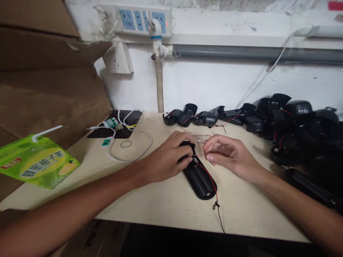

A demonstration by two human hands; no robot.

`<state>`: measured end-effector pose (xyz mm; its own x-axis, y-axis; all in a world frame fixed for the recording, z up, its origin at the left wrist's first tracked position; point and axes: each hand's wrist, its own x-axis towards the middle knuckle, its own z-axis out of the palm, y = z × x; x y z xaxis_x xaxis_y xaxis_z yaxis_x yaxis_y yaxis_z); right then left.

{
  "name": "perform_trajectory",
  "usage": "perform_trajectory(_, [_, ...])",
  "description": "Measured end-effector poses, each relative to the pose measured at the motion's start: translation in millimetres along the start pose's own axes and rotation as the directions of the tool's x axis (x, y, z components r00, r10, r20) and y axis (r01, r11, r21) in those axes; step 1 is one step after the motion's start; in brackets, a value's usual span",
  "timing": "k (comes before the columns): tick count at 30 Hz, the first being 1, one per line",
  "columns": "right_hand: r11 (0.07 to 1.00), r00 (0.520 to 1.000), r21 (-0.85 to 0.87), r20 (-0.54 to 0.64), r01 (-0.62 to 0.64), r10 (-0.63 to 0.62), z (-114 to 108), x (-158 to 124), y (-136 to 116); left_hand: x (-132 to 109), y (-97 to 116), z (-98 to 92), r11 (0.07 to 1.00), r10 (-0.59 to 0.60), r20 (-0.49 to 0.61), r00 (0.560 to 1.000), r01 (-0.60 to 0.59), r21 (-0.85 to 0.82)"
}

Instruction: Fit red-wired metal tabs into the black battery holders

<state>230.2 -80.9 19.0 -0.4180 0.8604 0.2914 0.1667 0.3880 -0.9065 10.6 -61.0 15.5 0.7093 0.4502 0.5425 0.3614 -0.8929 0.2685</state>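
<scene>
A black plastic housing with a rounded end lies on the table below my hands. My left hand is curled over its upper end, thumb and fingers closed on the housing's edge. From the middle of the housing a red wire runs down to a small connector with a black wire tail. My right hand is just right of the housing, thumb and forefinger pinched on a thin red wire that stretches toward the left fingertips. Small metal parts with red wires lie behind, between the hands.
Black housings with wires are heaped at the back and right. A green drink carton with a straw stands left, beside a cardboard box. A white cable and a black sheet lie back left, under a wall socket strip.
</scene>
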Motion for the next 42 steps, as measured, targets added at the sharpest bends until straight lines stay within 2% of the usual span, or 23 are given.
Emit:
perform_trajectory(3, [1.000,0.999,0.008,-0.031,0.020,-0.020,1,0,1,0,2,-0.5,0.999,-0.021,0.003,1.000,0.021,-0.028])
perform_trajectory(8, [0.999,1.000,0.036,0.030,-0.005,0.004,7,0,6,1,6,0.3,0.994,-0.032,-0.020,0.999,0.030,-0.102])
perform_trajectory(12, [1.000,1.000,0.001,0.016,0.010,-0.010,13,0,9,1,5,2.8,0.994,-0.012,-0.019,1.000,0.010,-0.108])
perform_trajectory(16, [0.998,0.998,-0.018,-0.010,0.054,-0.054,14,1,10,1,3,4.1,0.996,-0.015,0.009,1.000,0.016,-0.088])
perform_trajectory(20, [0.999,0.998,0.002,-0.057,0.042,-0.042,10,1,11,1,3,3.0,0.998,-0.016,0.046,0.999,0.019,-0.065])
perform_trajectory(23, [0.999,0.999,-0.027,-0.035,0.039,-0.040,7,0,10,1,2,2.0,0.998,-0.020,0.082,0.996,0.025,-0.052])
perform_trajectory(29, [0.968,0.985,-0.181,0.058,0.172,-0.164,8,-2,9,2,2,2.1,0.999,0.004,0.091,0.996,0.000,-0.045])
perform_trajectory(32, [0.947,0.967,-0.201,0.090,0.251,-0.237,9,-2,10,2,1,1.6,0.999,0.016,0.101,0.995,-0.012,-0.041])
perform_trajectory(36, [0.910,0.940,-0.237,0.122,0.341,-0.320,10,-2,12,1,0,0.1,0.997,0.082,0.162,0.983,-0.080,-0.019])
perform_trajectory(42, [0.869,0.922,-0.310,0.163,0.385,-0.350,9,-2,13,0,2,-9.8,0.987,0.140,0.279,0.950,-0.156,0.036])
